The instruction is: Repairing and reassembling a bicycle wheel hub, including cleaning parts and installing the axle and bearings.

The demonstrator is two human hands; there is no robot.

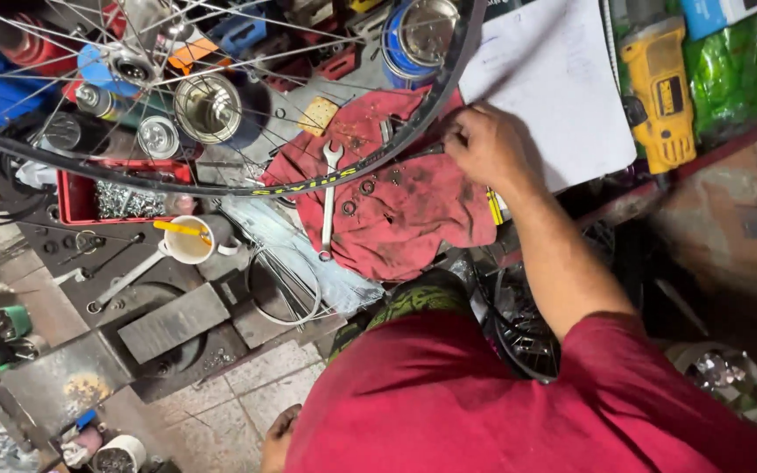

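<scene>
Right hand (484, 144): fingers curled together, knuckles up, pressed on the red rag at the wheel's rim; whether they pinch anything cannot be told.
Left hand (279, 436): low at the frame's bottom edge, mostly hidden by the red shirt; its grip cannot be told.
Bicycle wheel (370, 159): spoked, black rim, lying across the cluttered desk (177, 324).
Red rag (405, 210): spread under the rim, small washers scattered on it.
Spanner (329, 201): lies on the rag, left of the right hand.
</scene>
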